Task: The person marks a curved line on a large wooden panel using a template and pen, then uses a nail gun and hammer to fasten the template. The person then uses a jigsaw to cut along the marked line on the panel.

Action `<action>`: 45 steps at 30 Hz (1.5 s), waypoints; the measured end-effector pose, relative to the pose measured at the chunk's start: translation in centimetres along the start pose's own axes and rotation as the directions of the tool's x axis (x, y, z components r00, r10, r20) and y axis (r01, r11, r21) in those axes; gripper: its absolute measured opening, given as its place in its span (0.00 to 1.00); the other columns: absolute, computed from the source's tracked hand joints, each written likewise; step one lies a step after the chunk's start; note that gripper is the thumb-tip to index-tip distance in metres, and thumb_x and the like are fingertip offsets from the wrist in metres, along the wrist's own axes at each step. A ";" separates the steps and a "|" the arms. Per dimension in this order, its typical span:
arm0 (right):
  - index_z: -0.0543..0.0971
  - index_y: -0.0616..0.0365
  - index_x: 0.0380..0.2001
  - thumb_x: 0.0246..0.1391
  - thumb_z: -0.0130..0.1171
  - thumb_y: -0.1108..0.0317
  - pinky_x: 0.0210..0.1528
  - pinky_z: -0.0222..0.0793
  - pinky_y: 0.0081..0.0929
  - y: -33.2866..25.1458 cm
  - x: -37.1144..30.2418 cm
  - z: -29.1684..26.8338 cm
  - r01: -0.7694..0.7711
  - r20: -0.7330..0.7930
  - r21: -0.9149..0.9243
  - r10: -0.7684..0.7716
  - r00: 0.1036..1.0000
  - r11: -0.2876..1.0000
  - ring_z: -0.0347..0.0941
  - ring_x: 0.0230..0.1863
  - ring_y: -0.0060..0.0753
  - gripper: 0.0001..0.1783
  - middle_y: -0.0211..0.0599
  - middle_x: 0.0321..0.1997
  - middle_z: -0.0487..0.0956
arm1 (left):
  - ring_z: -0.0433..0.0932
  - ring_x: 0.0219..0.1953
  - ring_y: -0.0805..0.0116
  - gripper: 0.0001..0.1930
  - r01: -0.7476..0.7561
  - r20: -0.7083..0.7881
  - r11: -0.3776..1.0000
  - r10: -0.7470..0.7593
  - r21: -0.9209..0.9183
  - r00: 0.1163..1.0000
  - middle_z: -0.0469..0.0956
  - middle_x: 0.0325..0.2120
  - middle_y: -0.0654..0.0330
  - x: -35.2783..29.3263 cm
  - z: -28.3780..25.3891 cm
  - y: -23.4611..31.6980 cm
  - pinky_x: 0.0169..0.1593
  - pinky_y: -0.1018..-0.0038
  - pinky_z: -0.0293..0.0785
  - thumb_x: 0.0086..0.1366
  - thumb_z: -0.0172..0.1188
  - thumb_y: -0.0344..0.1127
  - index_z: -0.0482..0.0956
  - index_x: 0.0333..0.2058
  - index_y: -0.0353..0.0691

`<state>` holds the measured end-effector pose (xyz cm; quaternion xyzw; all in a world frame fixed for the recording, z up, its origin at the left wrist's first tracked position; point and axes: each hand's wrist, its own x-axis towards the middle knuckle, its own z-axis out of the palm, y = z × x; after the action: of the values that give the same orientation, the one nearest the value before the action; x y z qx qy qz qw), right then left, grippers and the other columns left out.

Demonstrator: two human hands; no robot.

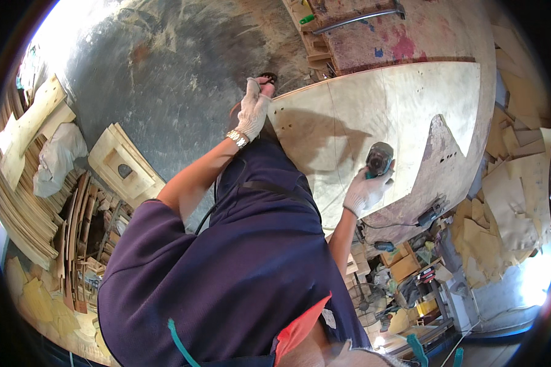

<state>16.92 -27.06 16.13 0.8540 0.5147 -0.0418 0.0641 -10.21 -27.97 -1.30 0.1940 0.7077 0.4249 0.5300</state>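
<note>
Gloved hands grip dark objects at a line-marked board.

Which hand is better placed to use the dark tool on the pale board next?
Probably the right hand: it holds the dark tool over the pale board. The left hand is by the board's corner, a small dark object at its fingers.

the single view came from the left one of two fisheye cameras on the person's head, looking steeply down. the dark purple cloth shirt loomed nearest; the white-gloved left hand, white-gloved right hand and pale flat wooden board sat farther off. straight edges bent toward its round border.
</note>
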 end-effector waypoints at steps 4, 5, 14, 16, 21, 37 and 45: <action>0.54 0.39 0.78 0.54 0.71 0.67 0.57 0.77 0.52 1.9 3.0 2.0 0.025 0.135 -0.130 -0.008 0.991 0.991 0.76 0.59 0.66 0.53 0.60 0.67 0.67 | 0.77 0.60 0.58 0.29 0.154 0.310 0.880 -0.315 0.449 0.897 0.80 0.56 0.47 -3.5 -3.1 4.7 0.64 0.64 0.68 0.73 0.58 0.56 0.74 0.58 0.37; 0.54 0.40 0.78 0.53 0.71 0.67 0.58 0.77 0.51 3.2 3.4 3.2 0.132 0.123 -0.112 -0.118 0.985 0.985 0.75 0.60 0.66 0.53 0.60 0.68 0.66 | 0.77 0.60 0.59 0.29 0.098 0.400 0.915 -0.265 0.392 0.877 0.81 0.55 0.46 -3.7 -3.6 2.1 0.64 0.64 0.68 0.73 0.58 0.56 0.75 0.57 0.36; 0.65 0.68 0.69 0.63 0.63 0.46 0.53 0.77 0.46 -14.6 12.0 0.7 0.524 0.093 0.405 -0.604 0.792 0.749 0.81 0.51 0.59 0.43 0.61 0.52 0.80 | 0.84 0.41 0.53 0.24 0.239 0.302 0.953 -0.287 0.186 0.909 0.85 0.38 0.46 -5.4 -2.2 0.8 0.49 0.62 0.76 0.72 0.59 0.50 0.78 0.57 0.39; 0.61 0.74 0.69 0.63 0.60 0.41 0.61 0.73 0.49 -20.3 15.4 2.8 0.584 0.053 0.383 -0.648 0.760 0.716 0.77 0.59 0.66 0.49 0.70 0.60 0.76 | 0.83 0.36 0.57 0.22 0.216 0.182 0.954 -0.255 0.209 0.950 0.85 0.35 0.50 -6.2 -1.2 0.8 0.44 0.64 0.76 0.72 0.59 0.49 0.79 0.55 0.40; 0.56 0.77 0.68 0.58 0.62 0.36 0.67 0.70 0.50 -29.9 19.1 5.1 0.436 0.238 0.157 -0.463 0.854 0.886 0.74 0.64 0.69 0.56 0.77 0.62 0.73 | 0.84 0.39 0.52 0.24 0.262 0.046 0.920 -0.287 0.292 0.957 0.85 0.36 0.50 -7.6 0.7 1.4 0.43 0.60 0.78 0.72 0.58 0.45 0.71 0.61 0.38; 0.77 0.75 0.47 0.60 0.67 0.49 0.24 0.83 0.36 -26.5 25.0 7.8 0.066 0.410 0.618 -0.393 0.823 0.783 0.83 0.23 0.43 0.33 0.48 0.37 0.82 | 0.82 0.51 0.37 0.43 0.299 0.019 0.932 -0.309 0.207 0.951 0.79 0.49 0.34 -7.9 3.9 1.5 0.53 0.51 0.77 0.69 0.62 0.49 0.47 0.67 0.27; 0.75 0.70 0.36 0.59 0.53 0.74 0.27 0.76 0.35 -26.1 23.8 6.9 -0.099 0.331 0.873 -0.431 0.840 0.478 0.83 0.27 0.43 0.08 0.45 0.31 0.80 | 0.83 0.51 0.41 0.50 0.326 0.000 0.922 -0.334 0.210 0.943 0.83 0.46 0.40 -7.9 4.5 1.3 0.55 0.54 0.77 0.70 0.62 0.46 0.35 0.75 0.33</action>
<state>4.91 4.74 4.33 0.6673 0.4697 -0.5242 -0.2435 -3.48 -31.13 4.03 0.1337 0.7610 0.2500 0.5835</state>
